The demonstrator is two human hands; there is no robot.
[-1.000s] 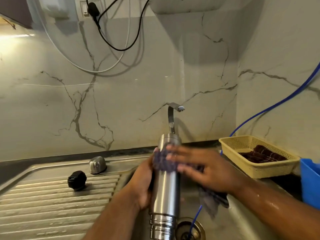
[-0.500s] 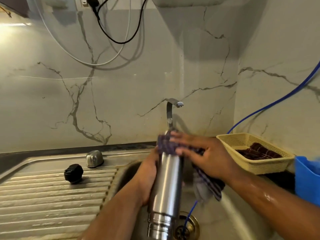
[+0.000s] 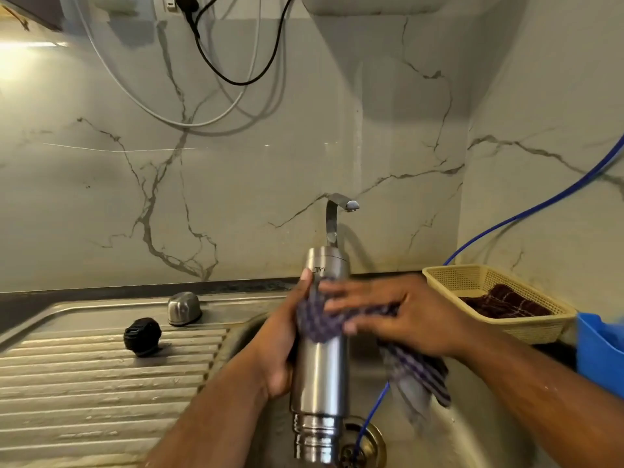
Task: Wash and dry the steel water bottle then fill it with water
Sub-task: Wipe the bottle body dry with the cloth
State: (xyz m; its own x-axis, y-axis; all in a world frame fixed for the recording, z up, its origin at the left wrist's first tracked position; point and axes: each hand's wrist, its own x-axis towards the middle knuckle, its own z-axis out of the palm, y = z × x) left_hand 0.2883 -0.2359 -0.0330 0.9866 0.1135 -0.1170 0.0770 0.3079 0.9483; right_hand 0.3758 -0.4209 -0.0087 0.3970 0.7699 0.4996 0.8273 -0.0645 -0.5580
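Over the sink basin I hold the steel water bottle (image 3: pixel 320 373) upside down, its threaded neck pointing down toward the drain (image 3: pixel 371 444). My left hand (image 3: pixel 282 342) grips the bottle's left side. My right hand (image 3: pixel 408 315) holds a purple checked cloth (image 3: pixel 317 324) and lays its fingers across the bottle's upper part, with the cloth between them and the steel. The cloth's loose end hangs below my right palm. On the drainboard lie the black inner cap (image 3: pixel 141 336) and the steel outer cap (image 3: pixel 184 308).
The tap (image 3: pixel 336 214) stands just behind the bottle, with no water running. A ribbed steel drainboard (image 3: pixel 84 383) lies to the left. A beige basket (image 3: pixel 526 329) with a dark cloth and a blue container (image 3: pixel 601 352) sit on the right. A blue hose (image 3: pixel 540 204) runs down into the drain.
My right hand slid the cloth up over the bottle's top end, then back down, so the bottle's base shows again. My left hand kept its grip.
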